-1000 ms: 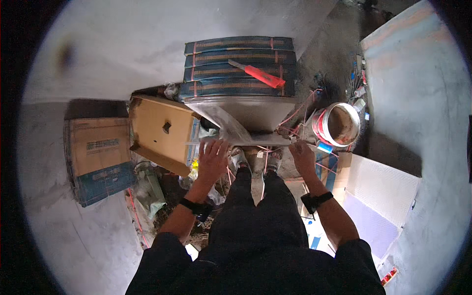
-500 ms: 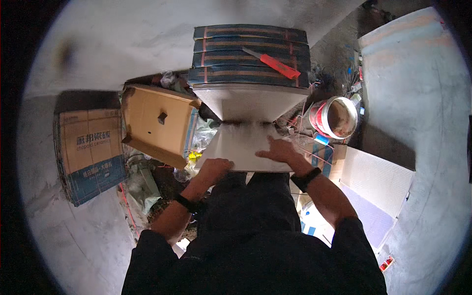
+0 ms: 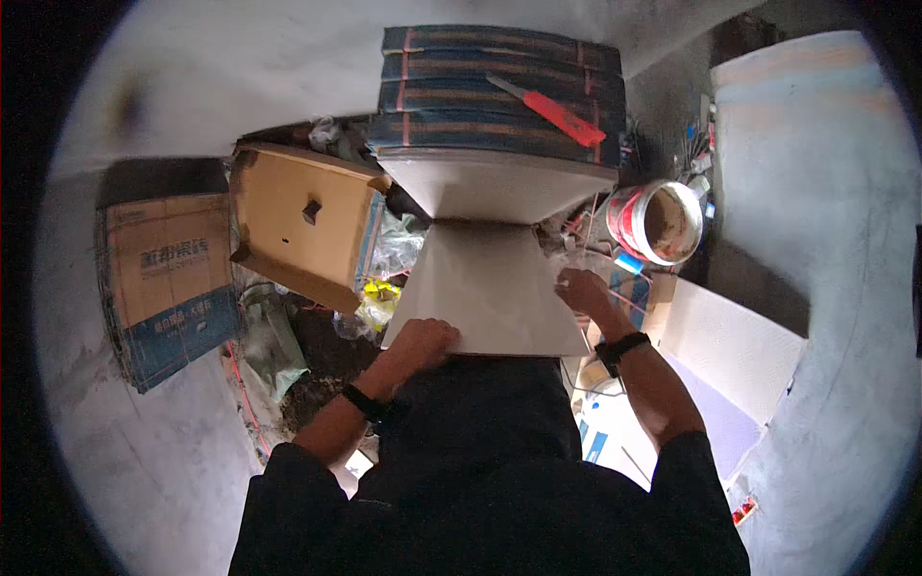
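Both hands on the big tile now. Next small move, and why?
Probably lift the tile clear toward the body, kept level. The left hand grips its near edge, the right hand its right edge, and its far end rests by the tile stack.

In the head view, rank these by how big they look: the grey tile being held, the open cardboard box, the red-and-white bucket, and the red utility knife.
Largest to smallest as they look:
1. Grey tile, though it is held nearer the camera, so its lead over the box is unsure.
2. Open cardboard box.
3. Red-and-white bucket.
4. Red utility knife.
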Demonstrator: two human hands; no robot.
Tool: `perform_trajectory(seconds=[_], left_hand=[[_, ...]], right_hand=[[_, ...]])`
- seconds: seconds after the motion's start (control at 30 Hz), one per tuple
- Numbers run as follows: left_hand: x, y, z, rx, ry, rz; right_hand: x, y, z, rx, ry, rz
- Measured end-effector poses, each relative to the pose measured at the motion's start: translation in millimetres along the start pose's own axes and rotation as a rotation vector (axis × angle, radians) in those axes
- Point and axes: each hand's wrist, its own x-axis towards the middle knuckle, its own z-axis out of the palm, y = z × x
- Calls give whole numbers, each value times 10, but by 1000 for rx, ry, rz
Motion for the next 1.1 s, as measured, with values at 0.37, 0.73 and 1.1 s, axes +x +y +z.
perform_trajectory(seconds=[0.37, 0.73, 1.1], left_hand=[[-50, -12, -101, -53, -28, 26], [469, -245, -495, -116, -194, -158], [1849, 476, -331, -288, 253, 95]], right_hand=[[167, -490, 790, -35, -189, -130], [218, 264, -186, 1424, 83, 228], [-573, -22, -880, 1543, 104, -27]])
